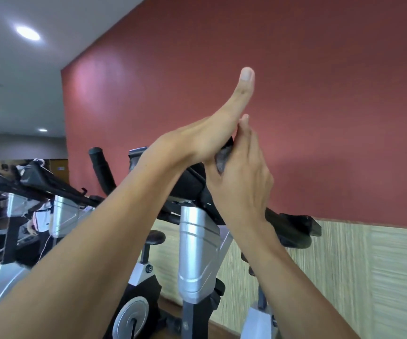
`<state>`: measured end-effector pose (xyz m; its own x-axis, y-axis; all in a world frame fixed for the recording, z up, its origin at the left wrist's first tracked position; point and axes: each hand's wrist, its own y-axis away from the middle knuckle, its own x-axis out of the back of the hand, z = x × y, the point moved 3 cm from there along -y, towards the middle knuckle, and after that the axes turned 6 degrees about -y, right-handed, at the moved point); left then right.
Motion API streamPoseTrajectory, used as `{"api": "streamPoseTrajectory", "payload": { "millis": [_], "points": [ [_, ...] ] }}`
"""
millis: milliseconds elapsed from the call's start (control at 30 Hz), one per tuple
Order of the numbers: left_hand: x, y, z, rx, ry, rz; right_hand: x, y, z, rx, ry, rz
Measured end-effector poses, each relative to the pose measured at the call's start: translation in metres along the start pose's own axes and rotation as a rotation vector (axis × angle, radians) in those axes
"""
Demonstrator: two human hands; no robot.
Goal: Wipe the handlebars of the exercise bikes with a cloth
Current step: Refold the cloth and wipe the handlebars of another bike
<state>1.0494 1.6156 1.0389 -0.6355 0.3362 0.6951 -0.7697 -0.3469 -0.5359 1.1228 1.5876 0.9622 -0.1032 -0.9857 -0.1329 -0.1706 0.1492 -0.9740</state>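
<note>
grey cloth (222,157) sits pinched between left hand (207,140) and right hand (240,179) on the near bike's handlebar (293,226); wiping underway, next slide rightward along it.
</note>
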Motion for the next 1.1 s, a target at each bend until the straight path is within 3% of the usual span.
{"api": "streamPoseTrajectory", "payload": {
  "millis": [67,200,467,567,633,700,800,933,1100],
  "points": [
    [0.001,-0.002,-0.001,-0.005,-0.024,-0.006,0.006,0.015,0.011,0.0,-0.013,-0.045],
    [-0.009,0.001,0.006,-0.11,-0.421,0.053,0.021,0.068,0.059,0.071,0.079,-0.081],
    [-0.018,-0.014,-0.009,-0.354,-0.65,0.54,0.011,0.04,0.043,0.204,0.011,-0.012],
    [-0.043,-0.009,-0.012,-0.573,-0.919,0.775,0.015,0.067,0.09,0.386,0.092,0.051],
    [-0.073,-0.004,-0.018,-0.654,-1.225,0.781,0.017,0.089,0.142,0.457,0.183,0.061],
    [-0.109,0.001,-0.026,-0.516,-1.52,0.664,0.017,0.107,0.187,0.485,0.238,0.066],
    [-0.14,0.0,-0.023,-0.24,-1.711,0.584,0.009,0.113,0.2,0.517,0.235,0.141],
    [-0.154,0.002,-0.01,-0.242,-1.708,0.559,0.004,0.101,0.173,0.562,0.168,0.245],
    [-0.16,0.003,-0.019,-0.131,-1.853,0.609,0.003,0.122,0.211,0.617,0.26,0.366]
  ]
}}
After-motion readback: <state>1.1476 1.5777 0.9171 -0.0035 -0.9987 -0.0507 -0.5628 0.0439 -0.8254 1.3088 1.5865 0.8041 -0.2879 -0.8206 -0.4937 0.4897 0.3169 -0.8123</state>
